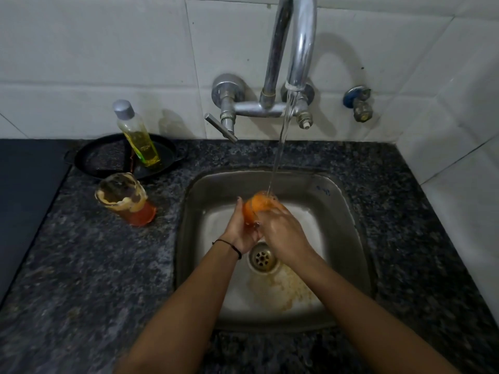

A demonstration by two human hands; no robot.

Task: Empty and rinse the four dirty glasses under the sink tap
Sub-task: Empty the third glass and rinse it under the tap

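Observation:
An orange-tinted glass (pixel 255 207) is held over the steel sink (pixel 348 201), directly under the running stream from the chrome tap (pixel 299 49). My left hand (pixel 240 228) wraps the glass from the left and below. My right hand (pixel 280 228) covers its right side, fingers against the glass. A second dirty glass (pixel 124 199), orange at the base and smeared with pale foam at the rim, stands on the granite counter (pixel 89 265) left of the sink.
A bottle of yellow liquid (pixel 137 133) stands in a black pan (pixel 108 157) at the back left. Pale food residue (pixel 289 290) lies in the sink near the drain (pixel 262 257). A tap lever (pixel 220 127) juts forward. A wall valve (pixel 359 103) sits at right.

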